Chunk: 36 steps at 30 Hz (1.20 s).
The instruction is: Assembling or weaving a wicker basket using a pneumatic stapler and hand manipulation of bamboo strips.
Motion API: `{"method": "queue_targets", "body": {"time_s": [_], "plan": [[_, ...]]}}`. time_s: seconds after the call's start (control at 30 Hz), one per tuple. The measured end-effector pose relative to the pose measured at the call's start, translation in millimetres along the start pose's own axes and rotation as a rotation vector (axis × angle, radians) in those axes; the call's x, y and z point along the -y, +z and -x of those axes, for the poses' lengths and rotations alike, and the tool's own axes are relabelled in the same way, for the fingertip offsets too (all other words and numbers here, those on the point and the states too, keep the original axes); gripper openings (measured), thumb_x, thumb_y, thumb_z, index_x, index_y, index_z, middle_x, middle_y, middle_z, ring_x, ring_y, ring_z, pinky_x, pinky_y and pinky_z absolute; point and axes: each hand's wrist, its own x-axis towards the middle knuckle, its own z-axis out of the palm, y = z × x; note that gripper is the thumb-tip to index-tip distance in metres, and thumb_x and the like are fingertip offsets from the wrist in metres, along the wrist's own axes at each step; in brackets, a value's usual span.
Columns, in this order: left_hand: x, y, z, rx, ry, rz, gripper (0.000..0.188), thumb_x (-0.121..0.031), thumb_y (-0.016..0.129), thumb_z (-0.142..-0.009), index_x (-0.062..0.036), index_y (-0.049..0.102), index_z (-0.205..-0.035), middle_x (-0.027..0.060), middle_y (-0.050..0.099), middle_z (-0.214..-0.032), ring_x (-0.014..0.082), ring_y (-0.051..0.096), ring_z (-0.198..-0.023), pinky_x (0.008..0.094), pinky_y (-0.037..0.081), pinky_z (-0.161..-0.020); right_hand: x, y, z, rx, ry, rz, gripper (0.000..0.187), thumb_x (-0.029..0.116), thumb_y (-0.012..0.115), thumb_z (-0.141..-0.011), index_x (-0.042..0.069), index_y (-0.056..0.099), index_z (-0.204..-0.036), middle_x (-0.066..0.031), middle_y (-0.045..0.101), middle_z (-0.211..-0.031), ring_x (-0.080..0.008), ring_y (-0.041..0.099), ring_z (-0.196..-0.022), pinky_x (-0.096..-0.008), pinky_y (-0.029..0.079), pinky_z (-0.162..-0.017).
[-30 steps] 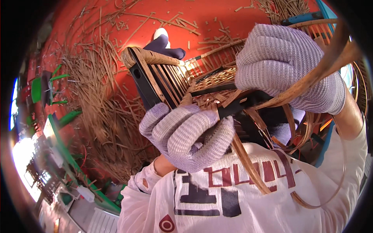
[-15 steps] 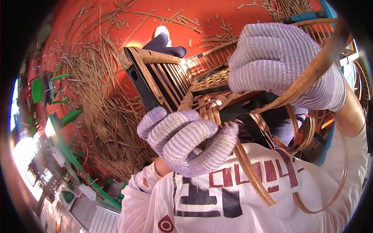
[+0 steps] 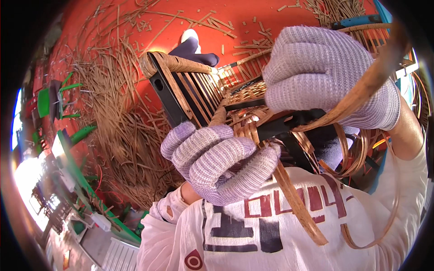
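Note:
A piece of woven furniture with a black frame (image 3: 163,97) and brown rattan-like strips lies across my lap, its corner rail (image 3: 181,65) wrapped in strip. My left hand (image 3: 219,162), in a pale knitted glove, pinches with thumb and fingertips the strip wrapping (image 3: 246,131) around a bar. From that pinch a loose strip end (image 3: 300,205) hangs down over my shirt. Beside the black bar (image 3: 271,130), my gloved right hand (image 3: 330,74) is closed in a fist; what lies inside it is hidden. A long strip (image 3: 361,90) arcs up past that fist.
A large heap of loose strips (image 3: 122,135) covers the red floor (image 3: 153,22) at left, with short offcuts scattered farther away. Green-edged gear (image 3: 86,180) stands at lower left. Strip loops (image 3: 355,158) hang under my right wrist. A dark-clothed foot in a white shoe (image 3: 190,36) shows beyond.
Both hands keep nearly the same grip and place. The hanging strip end has shifted slightly down and right; the long strip by my right hand has moved a little.

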Motion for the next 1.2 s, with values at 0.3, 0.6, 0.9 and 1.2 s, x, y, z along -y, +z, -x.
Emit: {"method": "queue_targets", "body": {"time_s": [0.3, 0.6, 0.9, 1.2], "plan": [[5.2, 5.3, 1.2, -0.038, 0.033, -0.026, 0.027, -0.034, 0.087, -0.061, -0.0272, 0.07, -0.08, -0.0035, 0.055, -0.088, 0.0214, 0.056, -0.083, 0.0389, 0.043, -0.076, 1.6, 1.6, 0.0, 0.047, 0.086, -0.066, 0.035, 0.02, 0.072, -0.063, 0.007, 0.071, -0.096, -0.0073, 0.064, -0.091, -0.0285, 0.063, -0.082, -0.0399, 0.052, -0.069], [8.8, 7.4, 1.0, -0.078, 0.094, -0.025, 0.024, -0.032, 0.087, -0.063, -0.028, 0.07, -0.079, -0.0035, 0.055, -0.087, 0.0197, 0.057, -0.079, 0.039, 0.043, -0.079, -3.3, 4.8, -4.3, 0.009, -0.02, -0.064, 0.034, 0.022, 0.072, -0.061, 0.01, 0.07, -0.093, -0.0049, 0.061, -0.088, -0.0266, 0.061, -0.08, -0.0391, 0.051, -0.067], [4.5, 6.1, -1.9, -0.058, 0.025, 0.008, 0.024, -0.033, 0.087, -0.064, -0.0262, 0.071, -0.081, -0.0034, 0.056, -0.088, 0.0191, 0.056, -0.079, 0.0374, 0.042, -0.08, -1.8, 1.4, -10.2, 0.036, -0.062, 0.058, 0.036, 0.021, 0.071, -0.06, 0.008, 0.068, -0.093, -0.0069, 0.062, -0.092, -0.0292, 0.062, -0.084, -0.0407, 0.052, -0.069], [1.7, 3.2, 3.0, -0.048, -0.019, -0.018, 0.026, -0.035, 0.085, -0.06, -0.0255, 0.071, -0.08, -0.0035, 0.058, -0.085, 0.018, 0.058, -0.078, 0.0377, 0.041, -0.081, -1.1, 29.1, -5.4, -0.044, 0.002, 0.019, 0.03, 0.017, 0.074, -0.062, 0.009, 0.071, -0.09, -0.0056, 0.063, -0.087, -0.0263, 0.063, -0.083, -0.0372, 0.052, -0.067]]}}
